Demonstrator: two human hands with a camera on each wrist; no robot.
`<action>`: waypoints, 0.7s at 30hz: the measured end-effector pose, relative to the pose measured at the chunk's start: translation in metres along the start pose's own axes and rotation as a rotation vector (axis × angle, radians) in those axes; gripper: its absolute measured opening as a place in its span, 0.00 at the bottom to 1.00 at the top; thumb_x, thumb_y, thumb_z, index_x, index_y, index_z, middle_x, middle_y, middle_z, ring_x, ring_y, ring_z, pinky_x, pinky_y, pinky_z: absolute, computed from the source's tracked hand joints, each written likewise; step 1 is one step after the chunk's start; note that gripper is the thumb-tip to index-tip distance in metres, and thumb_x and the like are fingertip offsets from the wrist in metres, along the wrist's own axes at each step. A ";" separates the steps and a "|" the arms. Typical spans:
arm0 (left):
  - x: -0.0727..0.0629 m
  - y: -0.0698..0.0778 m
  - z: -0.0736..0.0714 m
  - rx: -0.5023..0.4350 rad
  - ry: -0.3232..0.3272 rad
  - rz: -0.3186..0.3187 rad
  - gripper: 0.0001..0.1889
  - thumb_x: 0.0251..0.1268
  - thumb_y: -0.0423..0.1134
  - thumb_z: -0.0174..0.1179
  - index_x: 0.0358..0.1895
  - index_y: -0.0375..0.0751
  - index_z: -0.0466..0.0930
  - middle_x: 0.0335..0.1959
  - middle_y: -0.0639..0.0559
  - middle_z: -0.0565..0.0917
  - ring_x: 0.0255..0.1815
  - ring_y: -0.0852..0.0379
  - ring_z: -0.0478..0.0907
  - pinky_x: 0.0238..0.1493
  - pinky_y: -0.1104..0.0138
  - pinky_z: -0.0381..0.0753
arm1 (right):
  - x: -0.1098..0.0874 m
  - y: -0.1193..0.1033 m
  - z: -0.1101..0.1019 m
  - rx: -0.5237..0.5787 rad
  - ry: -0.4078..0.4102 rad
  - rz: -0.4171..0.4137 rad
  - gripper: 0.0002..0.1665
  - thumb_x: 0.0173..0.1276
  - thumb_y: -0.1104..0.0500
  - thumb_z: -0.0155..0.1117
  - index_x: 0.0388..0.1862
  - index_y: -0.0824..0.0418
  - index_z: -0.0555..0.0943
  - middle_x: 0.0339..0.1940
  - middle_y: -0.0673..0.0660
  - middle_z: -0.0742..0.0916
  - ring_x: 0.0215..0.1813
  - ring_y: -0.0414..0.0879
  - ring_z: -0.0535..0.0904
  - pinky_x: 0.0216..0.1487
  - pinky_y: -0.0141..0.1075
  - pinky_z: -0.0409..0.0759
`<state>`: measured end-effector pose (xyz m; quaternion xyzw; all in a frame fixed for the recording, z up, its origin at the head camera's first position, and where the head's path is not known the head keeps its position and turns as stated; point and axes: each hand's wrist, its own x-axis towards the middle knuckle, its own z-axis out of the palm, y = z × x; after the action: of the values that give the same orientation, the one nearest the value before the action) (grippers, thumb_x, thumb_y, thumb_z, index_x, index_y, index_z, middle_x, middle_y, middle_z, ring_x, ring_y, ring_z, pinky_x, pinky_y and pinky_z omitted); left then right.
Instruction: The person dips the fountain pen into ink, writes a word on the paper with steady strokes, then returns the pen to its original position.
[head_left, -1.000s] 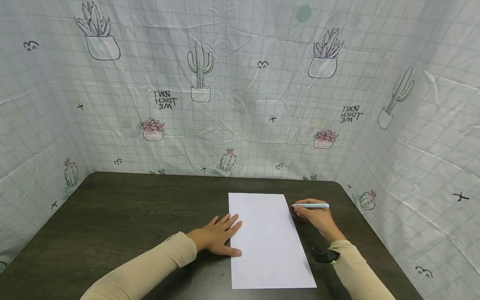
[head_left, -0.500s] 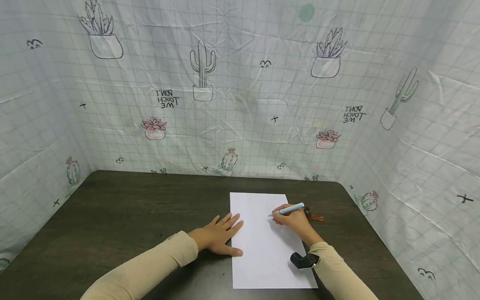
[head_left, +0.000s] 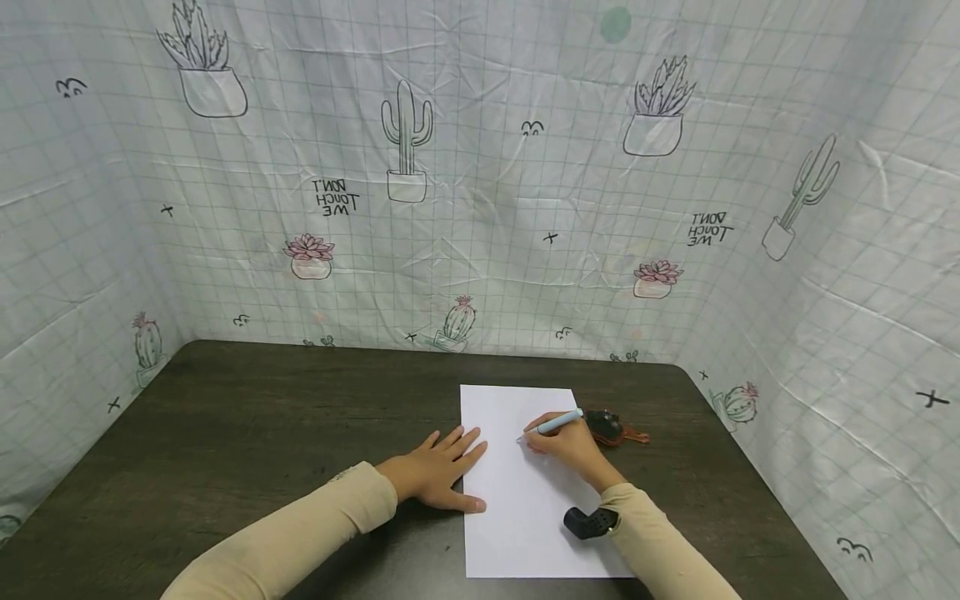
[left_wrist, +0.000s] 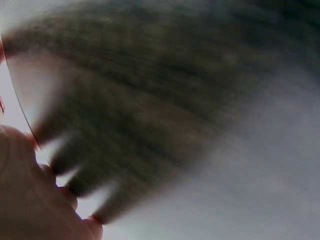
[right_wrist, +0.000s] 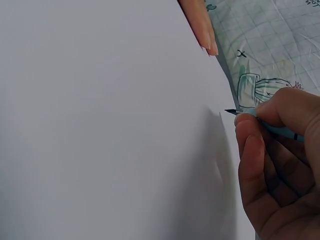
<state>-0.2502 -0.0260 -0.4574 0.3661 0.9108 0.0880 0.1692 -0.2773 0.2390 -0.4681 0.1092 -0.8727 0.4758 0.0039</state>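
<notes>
A sheet of white paper [head_left: 498, 500] lies on the dark wooden table. My left hand [head_left: 441, 473] rests flat at its left edge, fingers spread and fingertips on the sheet. In the left wrist view that hand [left_wrist: 30, 190] shows only partly, at the lower left. My right hand [head_left: 566, 446] pinches a light blue pen [head_left: 558, 422] above the paper, its tip slanting down to the left. The right wrist view shows the pen's dark pointed tip [right_wrist: 230, 111] close over the sheet; whether it touches, I cannot tell. No marks show on the paper.
Just right of the paper lies a dark rounded object [head_left: 604, 427] with reddish-brown trim and a strap, like a cased key fob. A black wrist device [head_left: 591, 523] sits at my right cuff. White cactus-printed cloth [head_left: 480, 208] hangs around the table [head_left: 262, 417].
My right hand has moved left with the pen, from beside the paper to over it, and the pen has tilted. The dark object is now uncovered. My left hand stays put.
</notes>
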 end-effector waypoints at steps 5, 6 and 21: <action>-0.003 0.004 -0.005 0.013 -0.008 -0.015 0.48 0.61 0.71 0.49 0.78 0.51 0.44 0.79 0.52 0.41 0.79 0.50 0.36 0.74 0.47 0.40 | 0.002 0.002 0.005 -0.036 0.002 0.009 0.05 0.59 0.61 0.71 0.34 0.61 0.87 0.23 0.51 0.87 0.23 0.39 0.81 0.26 0.32 0.78; -0.003 0.005 -0.005 0.017 -0.008 -0.014 0.48 0.61 0.71 0.48 0.78 0.51 0.44 0.79 0.52 0.41 0.79 0.50 0.37 0.74 0.47 0.40 | 0.003 0.002 0.006 -0.046 0.005 0.010 0.05 0.58 0.61 0.71 0.33 0.60 0.87 0.22 0.51 0.87 0.23 0.40 0.80 0.26 0.32 0.78; 0.000 0.002 -0.003 0.024 -0.009 -0.012 0.48 0.61 0.72 0.48 0.78 0.51 0.44 0.79 0.52 0.41 0.79 0.49 0.36 0.74 0.47 0.40 | 0.007 0.000 0.007 -0.104 -0.006 0.014 0.02 0.58 0.61 0.71 0.31 0.58 0.87 0.18 0.50 0.83 0.21 0.40 0.77 0.24 0.33 0.75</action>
<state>-0.2500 -0.0243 -0.4538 0.3629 0.9132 0.0745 0.1695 -0.2836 0.2314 -0.4712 0.1042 -0.8971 0.4293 0.0039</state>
